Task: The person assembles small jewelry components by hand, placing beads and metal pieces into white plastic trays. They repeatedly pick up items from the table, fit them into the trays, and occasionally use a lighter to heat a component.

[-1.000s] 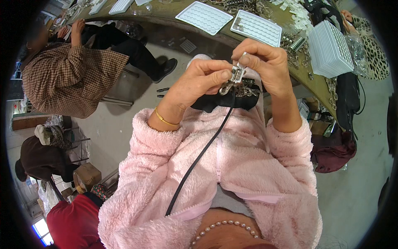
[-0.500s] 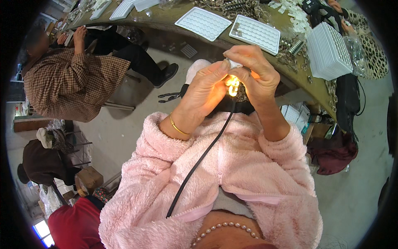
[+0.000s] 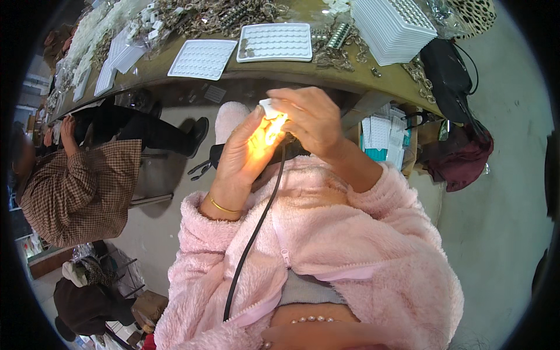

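Note:
In front of my chest, my left hand [image 3: 240,144] pinches a small white piece [image 3: 269,108] between its fingers. My right hand [image 3: 314,121] curls over the same piece from the other side, its fingertips against it. Just below the piece, between the hands, a bright yellow lamp [image 3: 274,130] glows and lights up my left palm. A black cord [image 3: 255,236] runs from the lamp down over my pink fleece jacket. The exact kind of the white piece cannot be made out, as fingers and glare cover part of it.
Ahead, a table [image 3: 256,73] bears a flat white tray [image 3: 202,59], another white tray [image 3: 275,42] with a few small pieces, a tall tray stack [image 3: 394,29] and heaps of chain-like metal parts [image 3: 227,14]. At left sits a co-worker [image 3: 81,181]; a box [image 3: 388,137] stands below the table.
The view has shifted, so the table sits further left and lower. My right hand has opened out somewhat, with its fingers straighter over the white piece. More lamp light falls on my left palm.

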Motion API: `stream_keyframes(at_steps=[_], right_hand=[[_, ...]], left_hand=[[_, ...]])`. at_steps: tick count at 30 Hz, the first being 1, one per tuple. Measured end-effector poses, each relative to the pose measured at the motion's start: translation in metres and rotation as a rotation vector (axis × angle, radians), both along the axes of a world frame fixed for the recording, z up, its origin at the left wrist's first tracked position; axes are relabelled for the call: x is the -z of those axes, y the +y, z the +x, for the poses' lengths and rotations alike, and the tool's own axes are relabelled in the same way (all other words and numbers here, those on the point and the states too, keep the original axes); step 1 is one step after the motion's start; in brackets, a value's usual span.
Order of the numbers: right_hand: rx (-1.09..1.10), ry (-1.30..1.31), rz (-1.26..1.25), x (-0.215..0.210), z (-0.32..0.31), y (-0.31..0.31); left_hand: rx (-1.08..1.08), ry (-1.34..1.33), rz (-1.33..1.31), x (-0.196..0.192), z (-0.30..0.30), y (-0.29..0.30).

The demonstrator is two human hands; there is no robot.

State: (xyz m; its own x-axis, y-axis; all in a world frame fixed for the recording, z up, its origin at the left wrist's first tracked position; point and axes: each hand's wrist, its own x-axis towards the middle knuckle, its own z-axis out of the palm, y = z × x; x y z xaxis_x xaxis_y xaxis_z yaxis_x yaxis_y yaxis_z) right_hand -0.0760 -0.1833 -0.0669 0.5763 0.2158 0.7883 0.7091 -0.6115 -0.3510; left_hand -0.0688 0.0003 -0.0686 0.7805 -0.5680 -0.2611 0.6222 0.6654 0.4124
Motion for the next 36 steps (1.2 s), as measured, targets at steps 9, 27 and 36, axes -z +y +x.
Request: stream_keyframes(at_steps=[9,27,36], right_hand=[[0.644,-0.119,-0.19,0.014,-0.012,-0.109],[0.797,0.1,-0.415,-0.001,0.009,-0.115],[0.951,0.154,-0.479,-0.004,0.02,-0.1]], left_hand=[[-0.066,-0.214,0.151,0.008,0.008,0.006],[-0.002,-0.249,0.197,0.008,0.008,0.001],[0.004,-0.267,0.177,0.006,0.007,0.003]])
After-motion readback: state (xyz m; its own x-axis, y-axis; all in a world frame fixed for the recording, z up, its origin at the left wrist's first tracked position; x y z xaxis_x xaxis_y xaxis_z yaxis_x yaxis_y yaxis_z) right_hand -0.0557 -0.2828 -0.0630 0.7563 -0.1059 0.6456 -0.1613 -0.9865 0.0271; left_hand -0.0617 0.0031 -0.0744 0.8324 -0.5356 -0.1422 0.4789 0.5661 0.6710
